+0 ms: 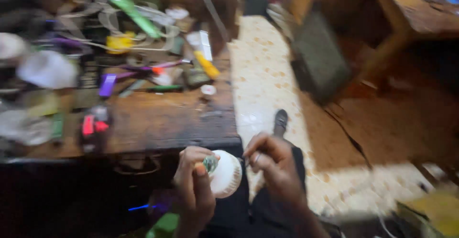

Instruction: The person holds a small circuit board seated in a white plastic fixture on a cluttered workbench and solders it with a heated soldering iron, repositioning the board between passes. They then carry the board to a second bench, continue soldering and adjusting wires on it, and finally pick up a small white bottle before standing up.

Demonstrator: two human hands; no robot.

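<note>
My left hand [193,183] grips a round white plastic part [225,173], like a lamp housing, with a small greenish piece [210,163] at its top edge under my thumb. My right hand [273,164] is pinched at the part's right rim; a thin dark tool tip seems to sit between its fingers, but blur hides it. Both hands are held over my lap, just in front of the wooden workbench [162,123]. The whole view is motion-blurred.
The workbench is littered with tools: a green-handled tool [136,14], a yellow one [206,64], purple pieces [107,84], a red and black item [93,125], cables. To the right lie patterned floor [263,75], a dark box [320,56] and a wooden table [411,13].
</note>
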